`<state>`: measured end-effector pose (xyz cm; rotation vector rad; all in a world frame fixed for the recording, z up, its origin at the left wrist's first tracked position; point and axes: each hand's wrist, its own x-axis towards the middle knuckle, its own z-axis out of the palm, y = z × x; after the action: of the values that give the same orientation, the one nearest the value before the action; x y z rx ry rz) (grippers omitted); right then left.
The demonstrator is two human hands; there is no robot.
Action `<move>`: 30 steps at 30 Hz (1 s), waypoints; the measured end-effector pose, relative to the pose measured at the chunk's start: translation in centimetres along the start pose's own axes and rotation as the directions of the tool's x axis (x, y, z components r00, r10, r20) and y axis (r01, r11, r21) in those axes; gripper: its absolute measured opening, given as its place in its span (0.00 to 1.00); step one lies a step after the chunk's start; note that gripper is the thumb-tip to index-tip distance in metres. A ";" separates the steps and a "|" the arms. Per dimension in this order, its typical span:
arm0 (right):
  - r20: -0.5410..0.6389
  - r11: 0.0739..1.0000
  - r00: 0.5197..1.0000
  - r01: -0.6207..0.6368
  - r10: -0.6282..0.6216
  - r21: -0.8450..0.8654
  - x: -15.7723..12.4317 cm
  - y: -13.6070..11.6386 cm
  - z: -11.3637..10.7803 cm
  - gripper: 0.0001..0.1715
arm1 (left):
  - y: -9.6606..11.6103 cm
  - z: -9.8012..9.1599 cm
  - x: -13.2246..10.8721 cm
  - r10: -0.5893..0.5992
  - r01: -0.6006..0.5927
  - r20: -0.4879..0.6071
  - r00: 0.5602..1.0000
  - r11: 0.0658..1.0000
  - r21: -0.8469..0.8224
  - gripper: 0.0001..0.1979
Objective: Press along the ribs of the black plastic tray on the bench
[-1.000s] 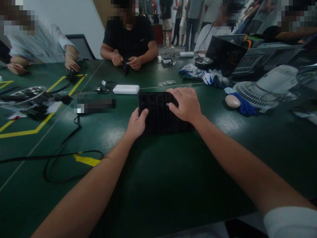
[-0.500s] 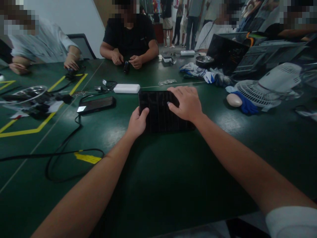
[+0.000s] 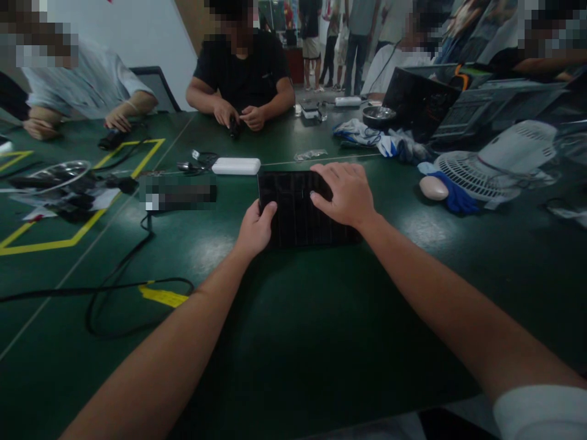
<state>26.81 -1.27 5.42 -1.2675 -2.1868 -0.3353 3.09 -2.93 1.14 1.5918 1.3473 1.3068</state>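
Note:
A flat, glossy black tablet with faint vertical streaks across its face is tilted up over the green table. My left hand grips its left edge, the thumb on the front and the other fingers hidden behind. Over the upper right corner lies my right hand, fingers curled over the top edge and thumb pressed on the front face. Whether the lower edge rests on the table I cannot tell.
Left of the tablet are a white power strip, a blurred-out dark device and a looped black cable. A metal bowl stands farther left. To the right are a white fan, a beige oval object and gloves. Co-workers sit opposite.
My hands and the tablet hold nearly the same pose; the view has shifted slightly. Across the table, one co-worker's hand and dark object moved left, and another's hand moved onto a small black object.

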 end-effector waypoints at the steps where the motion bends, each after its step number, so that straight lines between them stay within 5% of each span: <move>1: -0.002 1.000 1.000 0.001 -0.001 -0.002 0.0 0.0 0.0 0.32 | 0.0 0.0 0.0 0.001 -0.001 -0.002 1.000 1.000 0.000 0.16; 30: -0.011 1.000 1.000 -0.009 0.009 -0.026 0.1 0.0 0.0 0.33 | 0.1 -0.1 -0.1 0.000 0.001 -0.007 1.000 0.999 0.050 0.17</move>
<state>26.79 -1.15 5.44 -1.2861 -2.1736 -0.3675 3.08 -3.02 1.26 1.6220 1.3946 1.2882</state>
